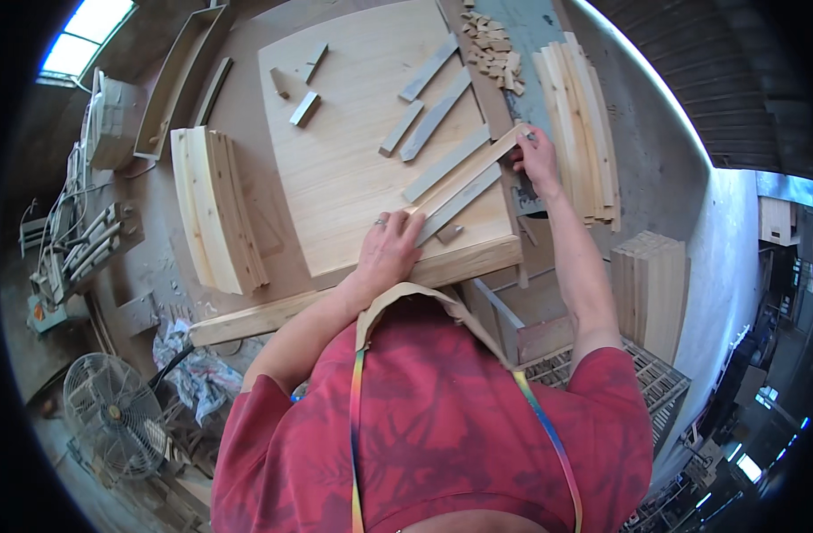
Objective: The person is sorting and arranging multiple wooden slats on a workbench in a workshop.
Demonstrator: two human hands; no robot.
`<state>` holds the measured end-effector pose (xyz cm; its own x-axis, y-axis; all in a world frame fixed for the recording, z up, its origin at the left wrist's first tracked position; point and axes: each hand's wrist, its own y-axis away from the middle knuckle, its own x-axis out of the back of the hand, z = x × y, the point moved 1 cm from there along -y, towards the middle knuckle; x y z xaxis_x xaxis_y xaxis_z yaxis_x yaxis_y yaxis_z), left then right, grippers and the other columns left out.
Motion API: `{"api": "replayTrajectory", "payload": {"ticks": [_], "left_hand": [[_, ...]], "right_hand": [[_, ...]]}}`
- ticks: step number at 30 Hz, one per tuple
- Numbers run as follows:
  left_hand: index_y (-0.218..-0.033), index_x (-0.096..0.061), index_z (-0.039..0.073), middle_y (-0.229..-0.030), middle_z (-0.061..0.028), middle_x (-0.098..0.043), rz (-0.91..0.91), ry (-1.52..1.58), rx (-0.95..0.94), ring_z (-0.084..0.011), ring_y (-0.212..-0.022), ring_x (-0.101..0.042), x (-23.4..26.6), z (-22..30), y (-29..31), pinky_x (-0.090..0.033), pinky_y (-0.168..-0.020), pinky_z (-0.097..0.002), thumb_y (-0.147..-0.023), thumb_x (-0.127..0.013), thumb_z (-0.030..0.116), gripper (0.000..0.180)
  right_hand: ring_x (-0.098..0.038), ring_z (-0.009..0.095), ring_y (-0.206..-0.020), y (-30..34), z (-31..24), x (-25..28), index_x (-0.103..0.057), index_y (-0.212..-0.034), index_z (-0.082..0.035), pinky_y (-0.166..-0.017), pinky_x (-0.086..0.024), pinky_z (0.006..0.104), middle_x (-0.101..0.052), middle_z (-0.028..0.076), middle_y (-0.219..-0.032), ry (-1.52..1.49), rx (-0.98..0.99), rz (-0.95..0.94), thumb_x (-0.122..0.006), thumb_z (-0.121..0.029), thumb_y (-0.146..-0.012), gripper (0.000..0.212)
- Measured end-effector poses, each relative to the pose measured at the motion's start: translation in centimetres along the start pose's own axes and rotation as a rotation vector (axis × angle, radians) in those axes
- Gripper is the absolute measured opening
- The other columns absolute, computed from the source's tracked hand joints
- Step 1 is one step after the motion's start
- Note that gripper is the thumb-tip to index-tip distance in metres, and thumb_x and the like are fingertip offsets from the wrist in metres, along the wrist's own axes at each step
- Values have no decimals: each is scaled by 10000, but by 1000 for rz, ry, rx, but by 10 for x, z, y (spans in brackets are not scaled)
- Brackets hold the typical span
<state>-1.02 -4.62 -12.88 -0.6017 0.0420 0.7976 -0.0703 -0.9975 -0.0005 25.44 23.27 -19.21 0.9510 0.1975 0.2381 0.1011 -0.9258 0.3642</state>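
Note:
A narrow wooden strip [468,178] lies slantwise on the pale wooden board [335,186], between two grey metal bars, an upper one [448,163] and a lower one [460,205]. My left hand [391,247] is closed at the strip's near end, its fingers bent down over it. At the far right end, past the board's edge, my right hand [537,160] pinches the strip between thumb and fingers. A small wood block [451,233] sits beside the lower bar, close to my left hand.
More metal bars [436,114] and small blocks [305,108] lie farther up the board. Stacks of curved wooden slats stand at left [213,209] and right [577,124]. A pile of small wood pieces [493,49] is at the back. At lower left stands a fan [113,413].

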Motion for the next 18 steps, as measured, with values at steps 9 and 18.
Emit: {"api": "replayTrajectory", "payload": {"ticks": [9, 18], "left_hand": [[-1350, -569, 66, -1197, -171, -587, 102, -104, -121, -364, -1059, -583, -17, -4, 1, -513, -903, -458, -777, -771, 155, 615], [-1338, -572, 57, -1200, -172, -583, 189, -167, -137, -365, -1074, -580, -31, -1, 12, -511, -912, -455, -780, -765, 145, 597]], "right_hand": [[-703, 381, -937, -18, -36, 34, -663, -1235, -75, -827, -562, 448, -713, 206, -1009, 881, 821, -126, -627, -29, -875, 365], [-679, 403, -988, -21, -57, 32, -678, -1064, -82, -841, -550, 478, -701, 194, -981, 1204, 812, -298, -631, -118, -889, 185]]}}
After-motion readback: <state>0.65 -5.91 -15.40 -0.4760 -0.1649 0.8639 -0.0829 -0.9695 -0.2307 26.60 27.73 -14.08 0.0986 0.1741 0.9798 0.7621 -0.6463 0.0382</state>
